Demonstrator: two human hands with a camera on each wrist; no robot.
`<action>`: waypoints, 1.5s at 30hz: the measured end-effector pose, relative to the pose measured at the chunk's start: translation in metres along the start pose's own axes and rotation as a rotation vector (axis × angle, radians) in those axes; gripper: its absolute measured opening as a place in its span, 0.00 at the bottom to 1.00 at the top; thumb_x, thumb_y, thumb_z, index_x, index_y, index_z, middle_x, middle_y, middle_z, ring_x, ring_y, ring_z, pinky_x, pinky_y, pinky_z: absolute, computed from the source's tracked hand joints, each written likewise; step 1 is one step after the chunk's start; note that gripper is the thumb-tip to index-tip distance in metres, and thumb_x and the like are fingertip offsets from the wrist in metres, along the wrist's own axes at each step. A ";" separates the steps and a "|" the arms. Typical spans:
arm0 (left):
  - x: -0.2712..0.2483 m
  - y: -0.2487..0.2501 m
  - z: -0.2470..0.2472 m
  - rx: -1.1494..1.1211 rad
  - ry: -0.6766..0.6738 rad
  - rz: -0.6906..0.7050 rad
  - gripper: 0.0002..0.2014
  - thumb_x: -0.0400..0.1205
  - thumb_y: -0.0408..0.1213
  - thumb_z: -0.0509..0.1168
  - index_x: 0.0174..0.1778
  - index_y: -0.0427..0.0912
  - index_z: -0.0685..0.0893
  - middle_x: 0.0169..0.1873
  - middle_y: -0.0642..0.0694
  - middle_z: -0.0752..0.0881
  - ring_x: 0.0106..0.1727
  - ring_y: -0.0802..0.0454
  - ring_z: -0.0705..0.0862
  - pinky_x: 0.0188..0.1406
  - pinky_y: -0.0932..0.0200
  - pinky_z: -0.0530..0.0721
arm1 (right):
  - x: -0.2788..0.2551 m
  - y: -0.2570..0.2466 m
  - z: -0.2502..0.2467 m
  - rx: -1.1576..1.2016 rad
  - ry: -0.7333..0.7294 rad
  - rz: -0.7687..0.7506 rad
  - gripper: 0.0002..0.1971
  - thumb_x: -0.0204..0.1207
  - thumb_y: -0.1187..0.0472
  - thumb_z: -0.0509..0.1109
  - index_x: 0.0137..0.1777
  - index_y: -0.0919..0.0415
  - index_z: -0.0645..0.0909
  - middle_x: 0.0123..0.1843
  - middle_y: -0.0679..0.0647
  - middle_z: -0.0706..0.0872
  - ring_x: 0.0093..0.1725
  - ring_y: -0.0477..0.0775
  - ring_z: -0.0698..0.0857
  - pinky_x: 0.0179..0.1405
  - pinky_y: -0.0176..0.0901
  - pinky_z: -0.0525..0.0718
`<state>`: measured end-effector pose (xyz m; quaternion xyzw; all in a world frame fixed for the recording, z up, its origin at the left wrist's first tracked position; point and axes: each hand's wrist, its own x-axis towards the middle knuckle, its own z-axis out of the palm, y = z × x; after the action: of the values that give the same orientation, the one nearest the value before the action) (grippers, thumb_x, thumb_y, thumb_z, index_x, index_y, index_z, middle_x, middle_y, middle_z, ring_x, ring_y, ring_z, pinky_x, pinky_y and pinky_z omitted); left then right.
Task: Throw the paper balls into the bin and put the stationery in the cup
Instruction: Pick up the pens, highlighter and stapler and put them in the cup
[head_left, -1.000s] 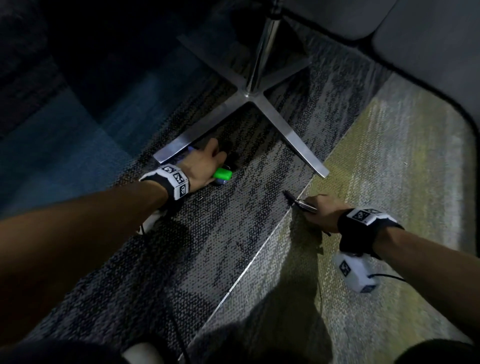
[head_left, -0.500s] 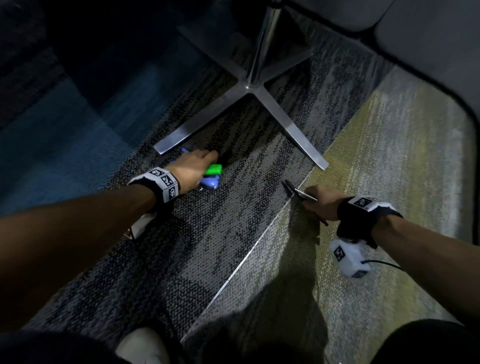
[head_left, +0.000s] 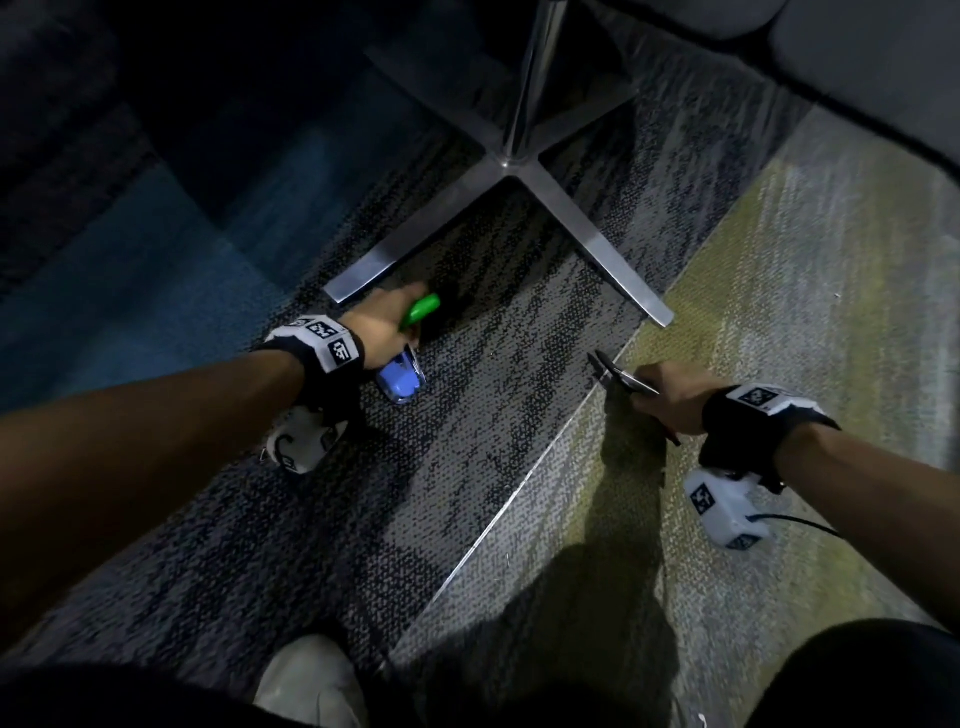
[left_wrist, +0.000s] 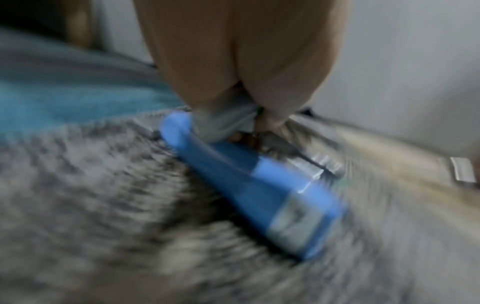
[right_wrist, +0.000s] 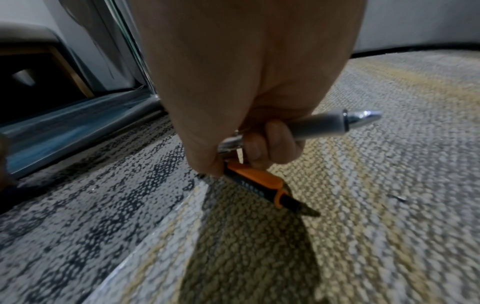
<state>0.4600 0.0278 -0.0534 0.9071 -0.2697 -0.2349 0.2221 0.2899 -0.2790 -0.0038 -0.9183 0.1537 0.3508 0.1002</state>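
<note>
My left hand (head_left: 384, 325) grips a green marker (head_left: 422, 307) and a blue stapler (head_left: 400, 382) together, just above the dark carpet by the tip of a chrome chair leg. The left wrist view is blurred and shows the blue stapler (left_wrist: 249, 181) hanging under the curled left hand (left_wrist: 241, 72). My right hand (head_left: 665, 395) holds two pens (head_left: 621, 379) in a fist over the carpet seam. In the right wrist view these are a grey pen with a chrome tip (right_wrist: 319, 127) and an orange-and-black pen (right_wrist: 262, 189). No paper ball, bin or cup is in view.
A chrome cross-shaped chair base (head_left: 511, 166) with its pole stands just beyond both hands. A grey upholstered seat (head_left: 857, 52) fills the top right. My light shoe (head_left: 306, 680) is at the bottom. The carpet is dark blue on the left and yellow-grey on the right.
My left hand has closed on the blue stapler beside the green marker and drawn both back from the chair leg. The right hand has kept the pens and hardly moved.
</note>
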 end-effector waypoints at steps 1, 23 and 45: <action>-0.001 0.000 -0.002 0.007 -0.019 0.010 0.19 0.74 0.29 0.65 0.62 0.42 0.75 0.52 0.35 0.86 0.53 0.37 0.84 0.51 0.57 0.76 | 0.001 -0.002 0.000 0.000 0.000 -0.010 0.05 0.80 0.57 0.65 0.45 0.58 0.75 0.43 0.59 0.78 0.43 0.57 0.76 0.42 0.43 0.69; -0.026 0.004 -0.002 -0.163 -0.033 -0.623 0.37 0.70 0.58 0.70 0.66 0.34 0.73 0.55 0.35 0.82 0.47 0.41 0.81 0.42 0.52 0.76 | 0.018 -0.009 0.011 0.166 -0.024 -0.098 0.13 0.80 0.53 0.65 0.57 0.60 0.82 0.47 0.58 0.90 0.48 0.62 0.87 0.48 0.51 0.82; -0.082 0.048 -0.019 -1.440 -0.167 -0.573 0.17 0.73 0.47 0.62 0.29 0.36 0.79 0.24 0.41 0.83 0.25 0.42 0.78 0.26 0.59 0.74 | -0.027 -0.043 0.002 1.001 -0.025 0.055 0.22 0.78 0.41 0.63 0.27 0.53 0.73 0.16 0.47 0.75 0.19 0.51 0.67 0.18 0.38 0.65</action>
<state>0.3907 0.0450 0.0121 0.5530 0.1785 -0.4678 0.6659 0.2852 -0.2323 0.0160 -0.7491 0.3260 0.2474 0.5210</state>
